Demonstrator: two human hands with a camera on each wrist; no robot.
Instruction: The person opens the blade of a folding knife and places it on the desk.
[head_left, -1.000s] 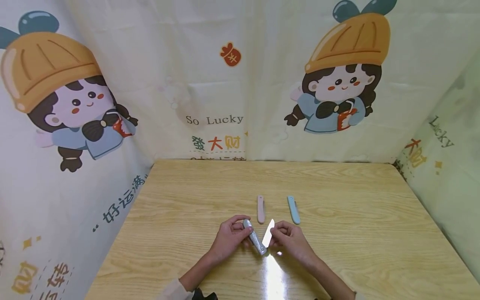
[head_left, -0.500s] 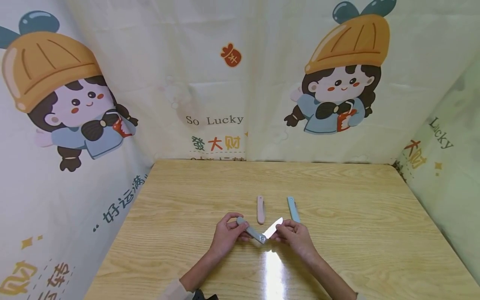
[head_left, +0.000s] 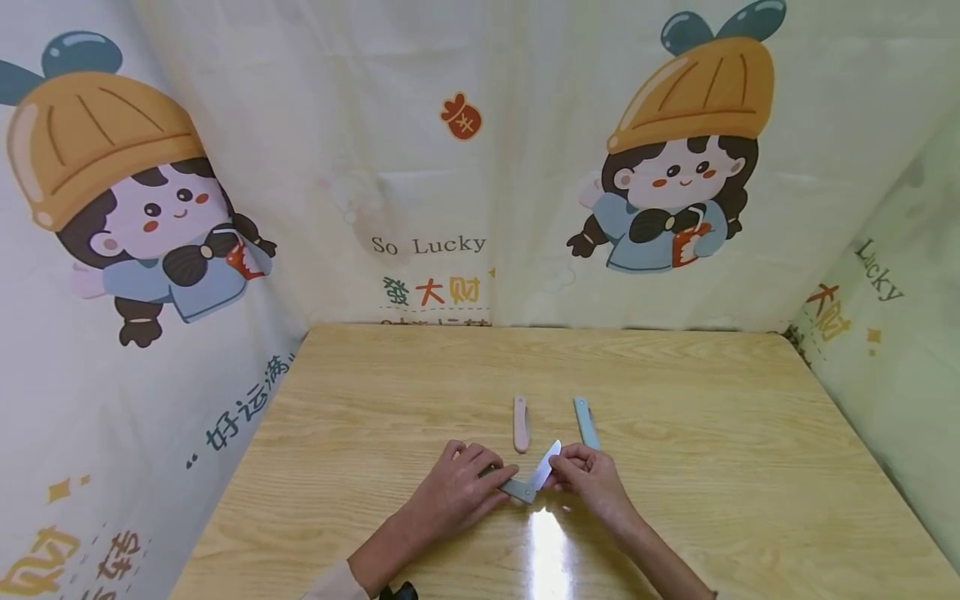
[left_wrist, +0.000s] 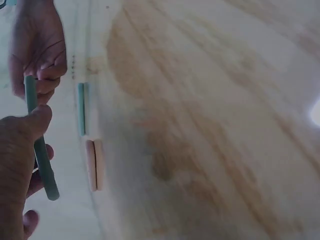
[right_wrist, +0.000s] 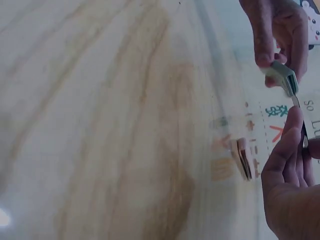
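Above the table's front half, my left hand (head_left: 461, 483) grips the grey-green handle (head_left: 517, 488) of a folding knife. Its far end is hidden under the fingers in the head view. My right hand (head_left: 594, 485) pinches the shiny blade (head_left: 543, 473) near its tip, between thumb and fingers. Blade and handle stand at roughly a right angle, with the hinge towards the person. The left wrist view has the handle (left_wrist: 45, 162) under the left thumb. In the right wrist view the blade (right_wrist: 296, 100) runs from the handle into the right fingers.
Just beyond the hands, a pink folded knife (head_left: 521, 425) and a light-blue folded knife (head_left: 586, 422) lie on the wooden table (head_left: 375, 392). The blue one's near end is close to the right hand. Printed cloth (head_left: 337, 167) hangs behind and at both sides.
The knife has swung from a narrow V to a wider angle. My left hand has turned over the handle, so its back now faces up. The right hand keeps its pinch on the blade.
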